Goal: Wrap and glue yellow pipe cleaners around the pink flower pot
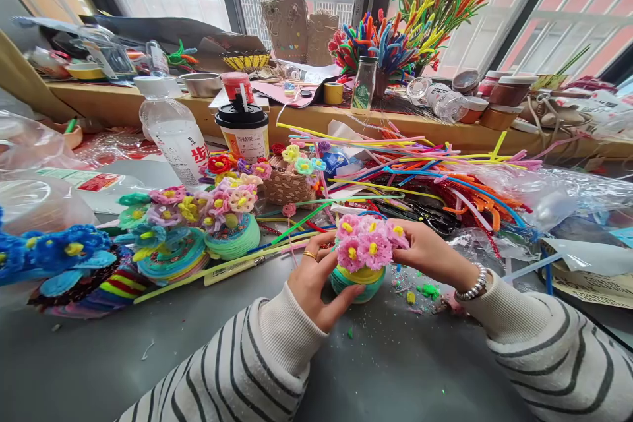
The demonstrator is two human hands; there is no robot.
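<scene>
A small pipe-cleaner flower pot [357, 279], green and yellow, stands on the grey table with pink flowers [368, 241] with yellow centres on top. My left hand [316, 283] wraps around the pot's left side, thumb under it, a ring on one finger. My right hand [428, 250], with a bead bracelet at the wrist, presses its fingers against the pink flowers from the right. Both sleeves are white with dark stripes.
Finished flower pots [232, 224] and a blue flower piece [64, 257] sit left. A woven basket [287, 184], a lidded cup [243, 128] and a water bottle [171, 128] stand behind. Loose pipe cleaners [435, 175] pile at right. Cluttered window ledge [306, 112] beyond.
</scene>
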